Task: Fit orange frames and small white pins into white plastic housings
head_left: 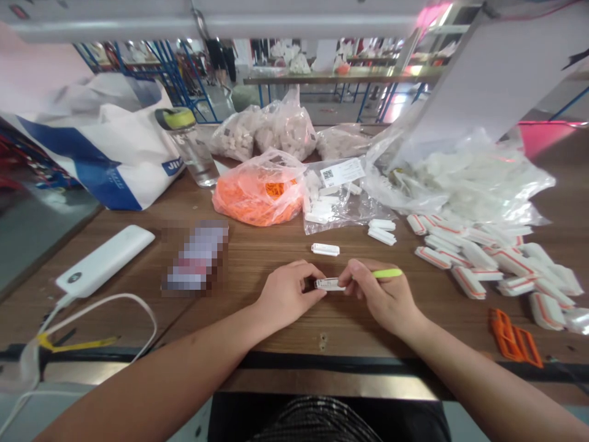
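Observation:
My left hand [286, 293] pinches one end of a small white plastic piece [327, 284] just above the wooden table [257, 252]. My right hand [380, 294] is closed round a yellow-green tool [387, 274] whose tip meets the other end of that piece. Another white piece [325, 249] lies on the table a little beyond my hands. Two more white pieces [381, 231] lie further right.
A pile of white parts with orange strips [488, 261] spreads at the right, orange clips [514, 336] near the front edge. Bags of orange parts [260, 193] and white parts [334, 196] sit behind. A power bank [105, 259], cable [115, 301], bottle [191, 147] and tote bag [105, 147] are left.

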Action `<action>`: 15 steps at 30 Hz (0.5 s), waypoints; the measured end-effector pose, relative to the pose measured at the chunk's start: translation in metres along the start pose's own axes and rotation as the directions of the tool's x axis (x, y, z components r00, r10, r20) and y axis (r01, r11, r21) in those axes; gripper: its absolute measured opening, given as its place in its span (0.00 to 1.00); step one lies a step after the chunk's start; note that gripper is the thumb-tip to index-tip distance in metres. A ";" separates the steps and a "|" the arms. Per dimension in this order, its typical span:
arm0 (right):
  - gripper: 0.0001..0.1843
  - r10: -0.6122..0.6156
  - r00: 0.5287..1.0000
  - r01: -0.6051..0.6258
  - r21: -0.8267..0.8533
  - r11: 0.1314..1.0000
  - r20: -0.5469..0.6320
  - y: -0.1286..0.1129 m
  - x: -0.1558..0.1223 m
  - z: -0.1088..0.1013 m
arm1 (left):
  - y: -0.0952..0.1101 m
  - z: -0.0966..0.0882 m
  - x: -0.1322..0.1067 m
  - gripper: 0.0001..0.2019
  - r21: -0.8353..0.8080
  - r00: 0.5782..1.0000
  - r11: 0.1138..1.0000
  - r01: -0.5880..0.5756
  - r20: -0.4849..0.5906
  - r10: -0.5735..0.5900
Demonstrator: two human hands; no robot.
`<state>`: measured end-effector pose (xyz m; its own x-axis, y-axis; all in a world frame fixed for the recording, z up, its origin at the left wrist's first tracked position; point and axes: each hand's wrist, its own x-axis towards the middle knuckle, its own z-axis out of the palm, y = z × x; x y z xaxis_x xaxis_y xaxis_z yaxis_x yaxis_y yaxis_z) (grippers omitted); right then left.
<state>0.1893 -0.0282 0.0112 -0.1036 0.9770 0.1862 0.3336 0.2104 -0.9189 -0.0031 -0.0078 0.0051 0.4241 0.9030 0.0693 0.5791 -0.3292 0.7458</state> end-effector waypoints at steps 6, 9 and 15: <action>0.26 0.163 0.987 -0.161 0.153 0.975 0.000 -0.001 0.008 -0.001 | -0.001 0.000 0.000 0.07 0.003 1.000 1.000 0.008 0.011 -0.009; 0.27 0.176 0.984 -0.173 0.164 0.971 -0.006 -0.002 0.009 0.001 | -0.001 0.000 0.000 0.06 0.007 1.000 1.000 0.004 0.017 -0.004; 0.27 0.176 0.984 -0.174 0.153 0.973 0.002 0.000 0.009 0.002 | 0.001 -0.001 0.001 0.06 0.009 1.000 1.000 0.004 0.026 -0.004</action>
<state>0.1868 -0.0196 0.0120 -0.0454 0.9987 0.0212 0.1995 0.0299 -0.9795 -0.0027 -0.0072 0.0064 0.4398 0.8967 0.0491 0.5870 -0.3284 0.7399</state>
